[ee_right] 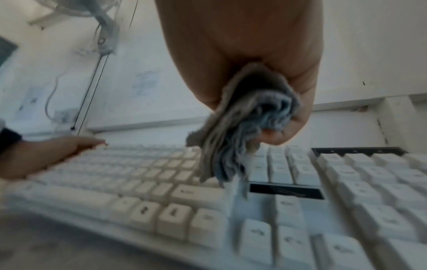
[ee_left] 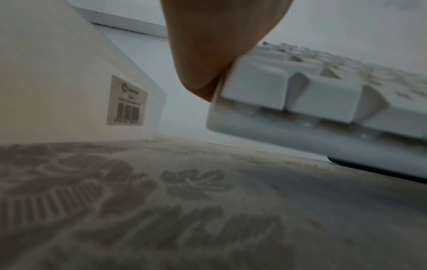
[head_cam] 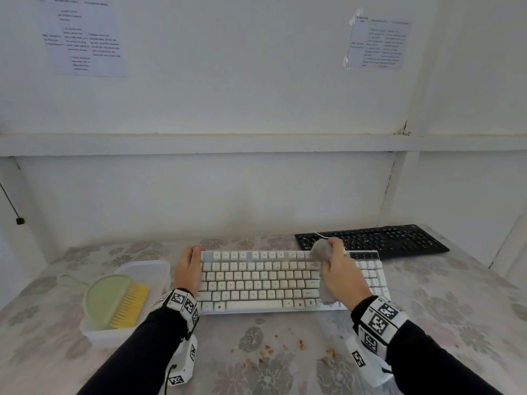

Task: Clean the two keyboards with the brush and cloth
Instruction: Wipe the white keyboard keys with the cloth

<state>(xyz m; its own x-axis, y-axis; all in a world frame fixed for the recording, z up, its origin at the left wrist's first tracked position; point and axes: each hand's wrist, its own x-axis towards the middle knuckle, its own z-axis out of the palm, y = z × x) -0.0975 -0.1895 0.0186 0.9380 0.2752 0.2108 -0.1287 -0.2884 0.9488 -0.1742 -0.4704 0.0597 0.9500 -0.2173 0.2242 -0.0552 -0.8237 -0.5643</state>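
Observation:
A white keyboard (head_cam: 273,280) lies in the middle of the flowered table, also seen close up as the white keyboard (ee_right: 161,182) and its left end (ee_left: 300,102). My left hand (head_cam: 188,266) lies along that left end with fingers straight, steadying it. My right hand (head_cam: 339,269) grips a bunched grey cloth (head_cam: 322,252), the grey cloth (ee_right: 242,131) hanging onto the keys right of centre. A black keyboard (head_cam: 373,240) sits behind at the right. The green brush with yellow bristles (head_cam: 117,303) lies in a tub at the left.
A translucent plastic tub (head_cam: 159,269) holds the brush just left of my left hand. Brown crumbs (head_cam: 268,349) are scattered on the flowered tablecloth in front of the white keyboard. A white wall with a ledge (head_cam: 256,143) closes the back.

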